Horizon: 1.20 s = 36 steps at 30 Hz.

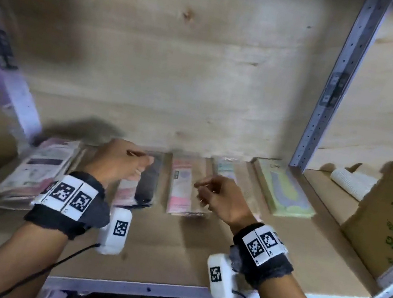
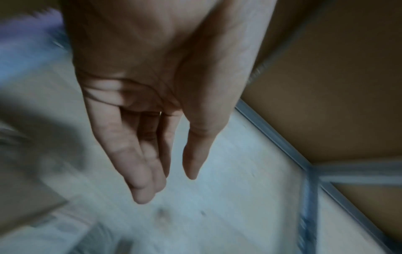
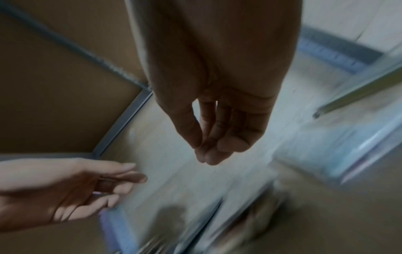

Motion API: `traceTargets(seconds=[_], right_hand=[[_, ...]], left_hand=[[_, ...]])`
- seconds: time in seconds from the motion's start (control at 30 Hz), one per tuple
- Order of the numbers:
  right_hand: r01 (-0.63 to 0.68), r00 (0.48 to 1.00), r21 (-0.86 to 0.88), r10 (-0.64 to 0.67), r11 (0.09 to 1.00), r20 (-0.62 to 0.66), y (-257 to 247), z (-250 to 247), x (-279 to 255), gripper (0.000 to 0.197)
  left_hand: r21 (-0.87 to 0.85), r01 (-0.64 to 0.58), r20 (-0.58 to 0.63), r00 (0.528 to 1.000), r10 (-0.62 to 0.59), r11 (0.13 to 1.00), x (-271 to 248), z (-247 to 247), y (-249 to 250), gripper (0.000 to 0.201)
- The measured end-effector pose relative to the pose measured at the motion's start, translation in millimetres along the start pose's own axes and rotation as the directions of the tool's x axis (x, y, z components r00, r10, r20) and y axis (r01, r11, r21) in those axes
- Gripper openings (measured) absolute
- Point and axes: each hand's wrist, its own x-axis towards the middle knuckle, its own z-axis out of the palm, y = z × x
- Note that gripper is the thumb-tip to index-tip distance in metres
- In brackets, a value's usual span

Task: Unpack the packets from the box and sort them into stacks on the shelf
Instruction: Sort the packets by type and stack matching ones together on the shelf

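Several stacks of flat packets lie in a row on the wooden shelf (image 1: 185, 252): a white and pink stack (image 1: 34, 170) at the left, then a dark stack (image 1: 148, 185), a pink stack (image 1: 182, 188), a pastel stack (image 1: 224, 168) and a yellow-green stack (image 1: 285, 190). My left hand (image 1: 139, 167) hovers over the dark stack, and the left wrist view shows its fingers (image 2: 143, 180) straight and empty. My right hand (image 1: 202, 189) hangs over the gap between the pink and pastel stacks. Its fingers (image 3: 208, 154) are loosely curled and hold nothing. The views are blurred.
A tall printed cardboard box (image 1: 392, 222) stands on the shelf at the right, beyond a perforated metal upright (image 1: 330, 99). A white roll (image 1: 349, 183) lies behind the box. A second upright (image 1: 16, 91) bounds the left side. A plywood wall (image 1: 180, 54) closes the back.
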Motion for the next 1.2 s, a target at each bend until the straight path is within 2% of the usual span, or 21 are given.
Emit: traceTargets(seconds=[0.1,0.2,0.33,0.4,0.5,0.57,0.73,0.9,1.1,1.2], right_hand=[[-0.037,0.987,0.089,0.022,0.995,0.159,-17,56,2,0.012],[-0.073,0.952,0.131,0.030,0.989,0.305,-39,110,10,0.011],[-0.125,0.910,0.192,0.035,0.973,0.414,-69,171,26,0.010],[-0.125,0.892,0.168,0.036,0.978,0.451,-79,195,33,0.010],[-0.155,0.858,0.179,0.043,0.971,0.511,-90,227,44,0.010],[-0.136,0.865,0.165,0.036,0.977,0.500,-93,248,51,0.007],[-0.133,0.880,0.168,0.038,0.977,0.473,-93,278,62,0.020],[-0.151,0.882,0.155,0.063,0.976,0.467,-86,290,67,0.018],[-0.093,0.905,0.107,0.039,0.990,0.424,-81,282,69,0.025],[-0.139,0.882,0.152,0.052,0.979,0.468,-75,264,68,0.020]], left_hand=[[-0.140,0.039,-0.165,0.984,-0.062,0.989,-9,-54,-38,0.004],[-0.202,0.125,-0.307,0.934,-0.184,0.971,-13,-98,-76,0.011],[-0.039,0.208,-0.394,0.896,-0.206,0.977,-12,-146,-110,0.014],[0.033,0.223,-0.418,0.889,-0.189,0.974,-11,-158,-122,0.005],[0.135,0.291,-0.394,0.893,-0.218,0.947,-11,-163,-137,0.021],[0.168,0.326,-0.333,0.907,-0.257,0.930,-10,-163,-144,0.028],[0.206,0.342,-0.325,0.908,-0.266,0.917,-8,-168,-143,0.031],[0.229,0.353,-0.321,0.907,-0.272,0.907,-9,-172,-147,0.032],[0.125,0.389,-0.288,0.894,-0.342,0.913,-10,-170,-150,0.030],[0.001,0.420,-0.209,0.888,-0.411,0.908,-13,-161,-146,0.019]])
